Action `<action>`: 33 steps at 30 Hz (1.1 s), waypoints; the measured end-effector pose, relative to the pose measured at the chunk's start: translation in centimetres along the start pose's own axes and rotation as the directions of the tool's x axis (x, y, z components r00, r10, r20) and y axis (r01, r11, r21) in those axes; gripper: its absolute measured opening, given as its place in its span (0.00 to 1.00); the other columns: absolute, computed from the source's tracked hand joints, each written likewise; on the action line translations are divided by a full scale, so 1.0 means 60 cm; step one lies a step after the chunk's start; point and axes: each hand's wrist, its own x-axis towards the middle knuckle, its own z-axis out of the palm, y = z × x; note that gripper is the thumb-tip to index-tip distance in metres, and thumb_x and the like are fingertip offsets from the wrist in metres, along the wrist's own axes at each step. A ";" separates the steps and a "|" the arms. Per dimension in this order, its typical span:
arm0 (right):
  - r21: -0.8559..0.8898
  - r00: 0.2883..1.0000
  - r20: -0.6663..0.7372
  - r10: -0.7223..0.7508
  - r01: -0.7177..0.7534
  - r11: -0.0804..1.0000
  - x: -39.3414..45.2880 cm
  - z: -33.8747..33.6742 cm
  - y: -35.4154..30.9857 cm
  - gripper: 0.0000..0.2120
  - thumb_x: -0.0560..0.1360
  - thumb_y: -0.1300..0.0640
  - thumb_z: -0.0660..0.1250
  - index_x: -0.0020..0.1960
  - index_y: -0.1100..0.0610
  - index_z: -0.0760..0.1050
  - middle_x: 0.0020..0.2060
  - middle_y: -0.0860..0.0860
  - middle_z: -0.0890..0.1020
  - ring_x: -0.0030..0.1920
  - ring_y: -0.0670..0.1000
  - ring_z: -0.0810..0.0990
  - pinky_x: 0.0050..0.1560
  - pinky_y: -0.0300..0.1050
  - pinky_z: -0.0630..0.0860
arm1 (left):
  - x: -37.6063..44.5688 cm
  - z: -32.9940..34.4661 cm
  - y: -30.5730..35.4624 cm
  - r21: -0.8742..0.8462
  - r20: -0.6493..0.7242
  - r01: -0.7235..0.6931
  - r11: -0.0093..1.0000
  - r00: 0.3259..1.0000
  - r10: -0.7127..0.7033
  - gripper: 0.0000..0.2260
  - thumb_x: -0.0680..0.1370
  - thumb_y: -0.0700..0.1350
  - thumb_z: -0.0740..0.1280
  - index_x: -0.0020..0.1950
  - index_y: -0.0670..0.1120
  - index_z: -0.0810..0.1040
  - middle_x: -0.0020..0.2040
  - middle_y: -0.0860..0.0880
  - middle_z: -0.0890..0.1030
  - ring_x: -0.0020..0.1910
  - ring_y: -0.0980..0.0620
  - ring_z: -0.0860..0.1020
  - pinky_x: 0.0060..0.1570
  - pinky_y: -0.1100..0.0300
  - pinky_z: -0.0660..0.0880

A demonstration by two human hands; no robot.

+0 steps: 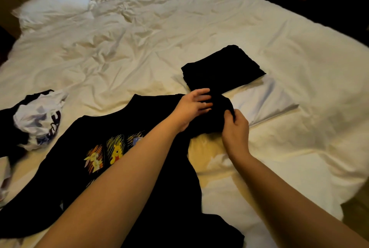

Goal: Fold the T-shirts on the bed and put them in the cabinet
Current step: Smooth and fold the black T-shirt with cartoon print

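so there's a black t-shirt with cartoon prints spread flat on the near part of the white bed, and both hands are at its far right sleeve. left hand lies on the sleeve with fingers pretty much straight, pressing it down. right hand is pinching the sleeve edge between thumb and curled fingers. just beyond them sits an already folded black shirt, touching the sleeve area. over on the left there's a crumpled white shirt on top of some dark fabric. pillows at the far left.
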 end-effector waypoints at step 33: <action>-0.365 0.998 0.058 -0.023 0.043 0.930 0.011 -0.039 -0.040 0.08 0.78 0.53 0.65 0.43 0.57 0.75 0.34 0.47 0.79 0.36 0.45 0.77 0.33 0.39 0.68 | 0.106 0.056 0.096 0.747 0.083 -0.218 0.627 0.968 0.238 0.10 0.82 0.49 0.64 0.40 0.53 0.76 0.37 0.50 0.78 0.40 0.47 0.80 0.47 0.48 0.78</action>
